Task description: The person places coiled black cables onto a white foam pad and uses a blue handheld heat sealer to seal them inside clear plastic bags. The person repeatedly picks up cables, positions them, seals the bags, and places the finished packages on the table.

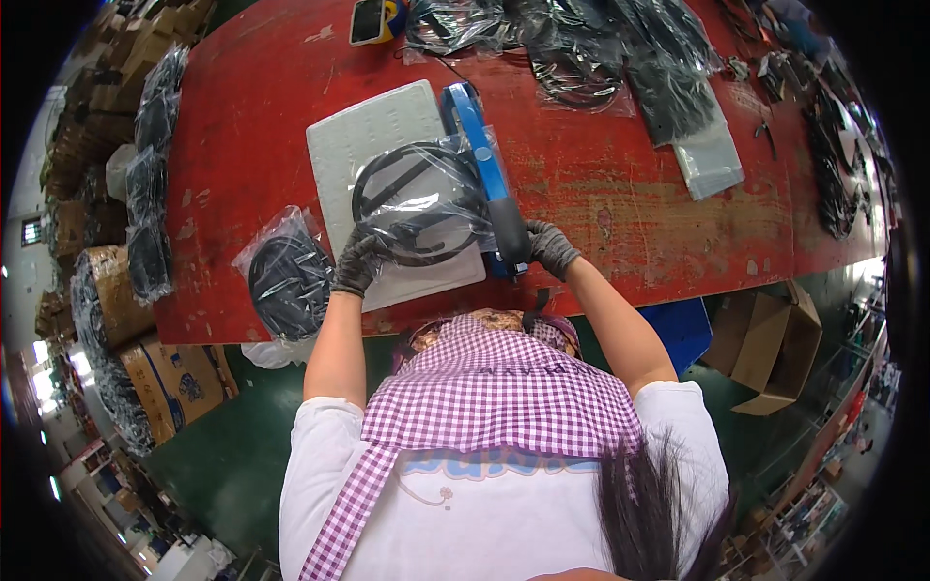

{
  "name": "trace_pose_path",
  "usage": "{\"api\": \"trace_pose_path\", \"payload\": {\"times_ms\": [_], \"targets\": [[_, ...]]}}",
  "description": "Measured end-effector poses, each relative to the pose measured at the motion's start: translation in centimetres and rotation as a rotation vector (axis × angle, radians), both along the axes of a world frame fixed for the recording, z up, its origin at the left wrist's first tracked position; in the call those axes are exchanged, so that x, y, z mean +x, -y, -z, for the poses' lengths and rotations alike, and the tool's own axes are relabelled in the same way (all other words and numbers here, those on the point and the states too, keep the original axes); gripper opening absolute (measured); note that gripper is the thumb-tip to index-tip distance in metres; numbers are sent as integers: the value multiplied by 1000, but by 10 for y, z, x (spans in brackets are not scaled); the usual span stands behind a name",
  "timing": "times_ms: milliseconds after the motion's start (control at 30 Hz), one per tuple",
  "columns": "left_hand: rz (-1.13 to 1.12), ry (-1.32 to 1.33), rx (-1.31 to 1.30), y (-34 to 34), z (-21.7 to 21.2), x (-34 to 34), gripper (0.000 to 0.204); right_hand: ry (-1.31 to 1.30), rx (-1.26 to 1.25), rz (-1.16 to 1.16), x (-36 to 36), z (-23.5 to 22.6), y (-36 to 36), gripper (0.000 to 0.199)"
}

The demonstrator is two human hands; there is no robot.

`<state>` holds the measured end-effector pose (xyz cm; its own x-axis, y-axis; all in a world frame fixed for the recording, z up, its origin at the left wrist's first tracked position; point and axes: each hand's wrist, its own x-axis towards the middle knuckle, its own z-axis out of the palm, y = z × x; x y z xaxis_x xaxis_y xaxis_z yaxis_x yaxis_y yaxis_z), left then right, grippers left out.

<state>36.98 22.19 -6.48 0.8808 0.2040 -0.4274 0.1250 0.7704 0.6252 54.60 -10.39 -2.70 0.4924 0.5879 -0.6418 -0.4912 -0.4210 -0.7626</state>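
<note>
"Dark hair [644, 504] nearest, hanging over a white shirt [504, 523] — and beyond the checked apron [494, 402]?"

"The gloved left hand [358, 261], its grip closed on the near-left edge of a bagged coil [412, 232]. That sits over a pale board [334, 145] on the red worktop [252, 116]."

"And the right hand [553, 250]?"

"Just beside the blue-armed tool's [481, 140] black end — whether its grip is closed, I can't tell."

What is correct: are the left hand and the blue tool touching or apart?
Apart: the head view shows the bagged black coil between the left hand and the blue tool.
</note>
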Motion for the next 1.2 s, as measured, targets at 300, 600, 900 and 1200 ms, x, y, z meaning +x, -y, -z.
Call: {"api": "trace_pose_path", "payload": {"times_ms": [300,600,900,1200], "targets": [[-43,15,7,-5,-4,1,29,650,-114,89,22,-108,-47,45],[-44,-25,-44,-3,-21,3,24,1454,-314,-153,-52,-6,-49,58],[54,-158,127,-9,-18,-4,17,1475,-163,-94,-52,-6,-49,49],[-7,-381,409,-6,-7,-5,28,1466,-167,-141,-57,-6,-54,51]]}}
